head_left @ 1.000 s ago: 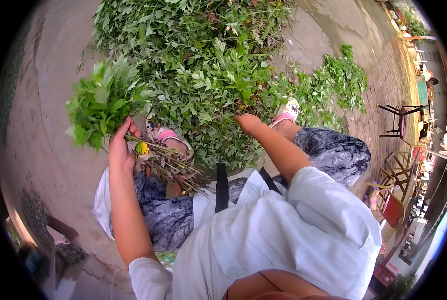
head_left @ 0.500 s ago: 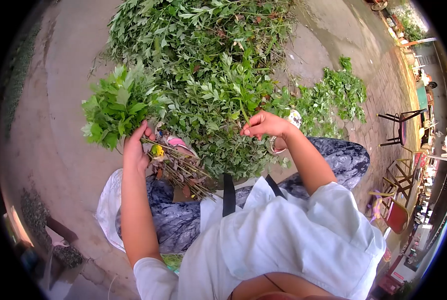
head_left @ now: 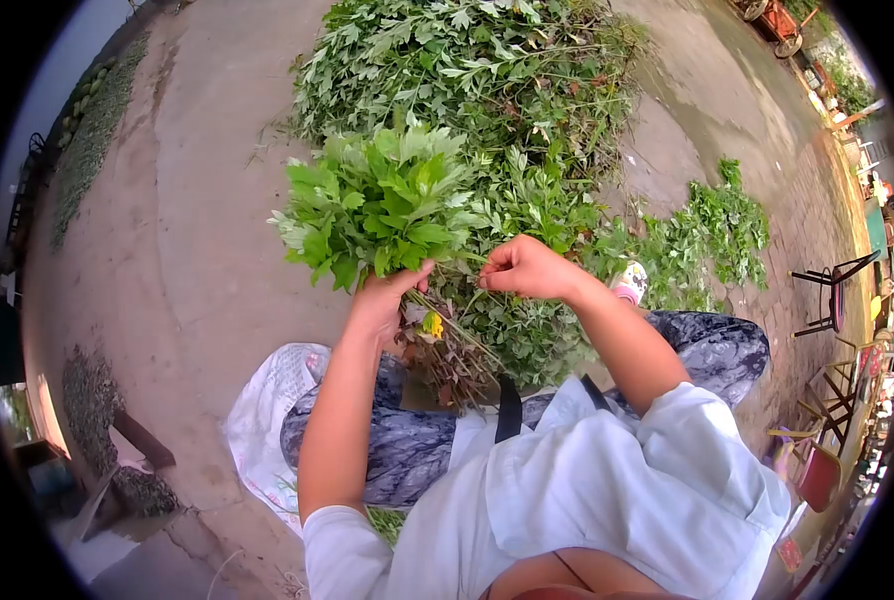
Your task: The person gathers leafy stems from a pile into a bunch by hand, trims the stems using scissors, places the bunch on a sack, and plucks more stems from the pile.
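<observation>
My left hand (head_left: 379, 305) is wrapped round the stems of a bunch of leafy green sprigs (head_left: 377, 205). The leaves fan out above my fist, and thin stems with withered brown leaves (head_left: 455, 372) hang below it, beside a small yellow patch. Close by on the right, the fingers of my right hand (head_left: 529, 268) are pinched on a single green stem. That stem points left toward the bunch, and its leafy end blends into the other leaves. Beyond both hands lies a large heap of cut leafy stems (head_left: 467, 85) on the ground.
A smaller spread of green sprigs (head_left: 712, 235) lies on the right, past a shoe (head_left: 630, 280). White sacking (head_left: 272, 410) is by my left leg. Chairs (head_left: 832, 290) stand along the right side. Dark plant matter (head_left: 92, 400) covers ground at the left.
My left hand has moved the bunch rightward, close to my right hand. The stem in my right hand has swung from upright to leaning left toward the bunch. The view has shifted too.
</observation>
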Demonstrator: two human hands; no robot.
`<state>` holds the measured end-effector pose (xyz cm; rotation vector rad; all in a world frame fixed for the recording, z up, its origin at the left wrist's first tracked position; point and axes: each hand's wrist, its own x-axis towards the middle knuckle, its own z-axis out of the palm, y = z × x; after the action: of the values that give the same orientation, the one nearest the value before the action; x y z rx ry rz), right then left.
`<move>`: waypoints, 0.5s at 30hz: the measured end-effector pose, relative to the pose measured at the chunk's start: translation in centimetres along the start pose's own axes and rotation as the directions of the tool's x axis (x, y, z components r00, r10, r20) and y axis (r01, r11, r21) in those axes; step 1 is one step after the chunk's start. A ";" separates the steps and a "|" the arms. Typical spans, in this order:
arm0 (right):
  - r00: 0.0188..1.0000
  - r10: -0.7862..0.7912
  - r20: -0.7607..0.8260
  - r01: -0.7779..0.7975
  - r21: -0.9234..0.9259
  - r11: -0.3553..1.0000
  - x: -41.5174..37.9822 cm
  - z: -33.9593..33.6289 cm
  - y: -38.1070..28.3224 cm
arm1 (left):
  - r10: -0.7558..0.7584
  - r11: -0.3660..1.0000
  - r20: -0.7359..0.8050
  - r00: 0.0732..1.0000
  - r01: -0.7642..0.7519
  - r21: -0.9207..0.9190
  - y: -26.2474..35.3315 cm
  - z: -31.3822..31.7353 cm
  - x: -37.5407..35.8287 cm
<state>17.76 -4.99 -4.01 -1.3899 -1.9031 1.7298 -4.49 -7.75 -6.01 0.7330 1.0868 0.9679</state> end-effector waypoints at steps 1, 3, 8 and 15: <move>0.998 -0.052 -0.021 0.051 -0.043 0.998 0.2 0.1 -0.1 | -0.039 0.999 -0.011 0.999 0.039 0.000 0.1 0.0 -0.1; 0.998 -0.049 -0.025 0.047 -0.075 0.996 0.4 0.3 -0.5 | -0.031 0.999 0.000 1.000 0.031 -0.029 0.4 0.1 -0.5; 0.993 -0.108 -0.048 0.099 -0.162 0.982 0.5 0.7 -0.6 | -0.016 0.989 0.021 1.000 0.019 -0.150 -0.1 -0.4 -0.3; 0.835 -0.550 0.021 0.506 -0.424 0.751 -2.4 2.3 -3.8 | -0.071 0.989 -0.153 0.986 0.050 -0.139 -1.1 -0.5 0.4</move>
<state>15.58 -7.75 -0.42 -0.8726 -2.3919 0.9979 -4.59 -7.81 -7.25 0.5165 1.1617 1.0497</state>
